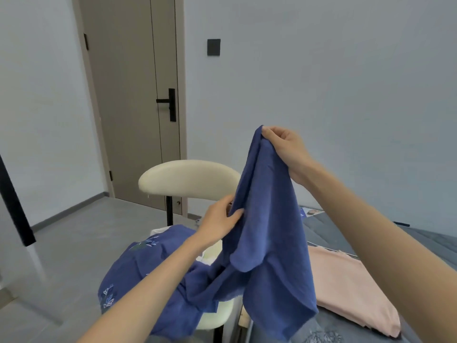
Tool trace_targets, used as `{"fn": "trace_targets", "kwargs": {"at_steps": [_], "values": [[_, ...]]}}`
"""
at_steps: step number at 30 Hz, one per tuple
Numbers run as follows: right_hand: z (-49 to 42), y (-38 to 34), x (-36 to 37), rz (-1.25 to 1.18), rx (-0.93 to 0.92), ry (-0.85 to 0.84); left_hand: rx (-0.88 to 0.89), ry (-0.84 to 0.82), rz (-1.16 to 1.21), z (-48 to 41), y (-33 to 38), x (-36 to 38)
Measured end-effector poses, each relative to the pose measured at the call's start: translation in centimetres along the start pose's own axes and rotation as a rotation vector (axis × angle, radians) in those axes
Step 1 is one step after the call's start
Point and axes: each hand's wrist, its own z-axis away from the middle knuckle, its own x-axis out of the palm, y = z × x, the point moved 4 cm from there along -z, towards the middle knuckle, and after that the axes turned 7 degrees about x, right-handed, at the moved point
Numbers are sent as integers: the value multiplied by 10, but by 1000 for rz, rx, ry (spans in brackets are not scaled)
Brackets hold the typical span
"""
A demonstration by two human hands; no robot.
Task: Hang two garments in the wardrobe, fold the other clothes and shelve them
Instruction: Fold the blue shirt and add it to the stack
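A blue garment (269,219) hangs in front of me, its lower part trailing onto a cream chair (188,177). My right hand (284,147) pinches its top edge and holds it up. My left hand (220,221) grips a fold of the cloth lower down, at its left side. The part draped over the chair seat, a blue cloth with pale leaf embroidery (138,266), may be the same garment or another one; I cannot tell. A folded pink garment (346,288) lies flat on the bed to the right.
The bed (420,246) with a grey-blue cover fills the lower right. A closed grey door (133,95) with a black handle stands behind the chair. Grey floor stretches to the left, where a black post (14,201) leans.
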Motion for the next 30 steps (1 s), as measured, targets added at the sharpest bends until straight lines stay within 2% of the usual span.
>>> {"fn": "trace_targets", "kwargs": {"at_steps": [6, 10, 15, 19, 23, 25, 28, 30], "values": [[-1, 29, -35, 29, 83, 225, -87, 167, -102, -4, -10, -42], [-4, 67, -33, 64, 173, 280, -109, 189, -141, 3, -17, -80], [-17, 89, -1, 62, 212, 340, -194, 209, -69, 20, -13, -119], [-31, 96, 37, 123, 234, 247, -254, 231, 53, 27, 3, -147], [-35, 103, 83, 326, 207, 15, -288, 376, 204, 29, 15, -178], [-28, 98, 107, 395, 134, -47, -296, 443, 323, 28, 18, -189], [4, 71, 141, 225, -48, -69, -320, 522, 423, 26, 21, -197], [33, 53, 163, 28, -117, -204, -336, 560, 455, 24, 20, -200]]}}
